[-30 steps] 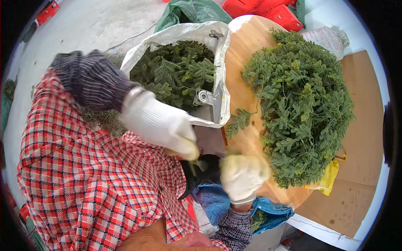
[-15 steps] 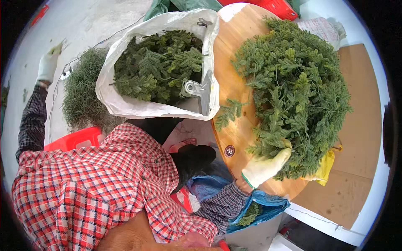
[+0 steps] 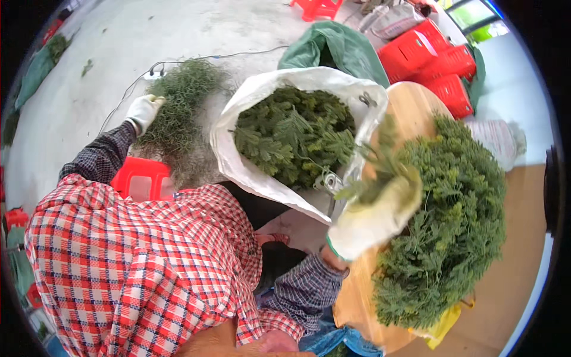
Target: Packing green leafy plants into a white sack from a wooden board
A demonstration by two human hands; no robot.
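My right hand (image 3: 377, 217), in a white and yellowish glove, is closed around a green needle-leaved sprig (image 3: 380, 172). The sprig is blurred and held up between a white woven sack (image 3: 238, 172) and a big mound of similar greenery (image 3: 452, 226) on the round wooden table (image 3: 351, 297). Inside the sack lie more green sprigs (image 3: 291, 131), and a grey metal fitting with a round part (image 3: 329, 181) stands at its near right side. My left hand (image 3: 144, 113), gloved too, has its fingers together at the edge of a pile of thin green stems (image 3: 184, 101) on the floor; what they hold is unclear.
A red plastic stool (image 3: 143, 177) stands beside my left forearm. Behind the white sack is a green sack (image 3: 336, 50), with stacked red plastic stools (image 3: 422, 53) to its right. A black cable (image 3: 250, 53) crosses the floor. A blue bag (image 3: 324, 336) sits below the table's near edge.
My right hand has left the mound, lifting a sprig toward the white sack. My left hand has come from farther out on the floor to the stem pile. The whole view has shifted.
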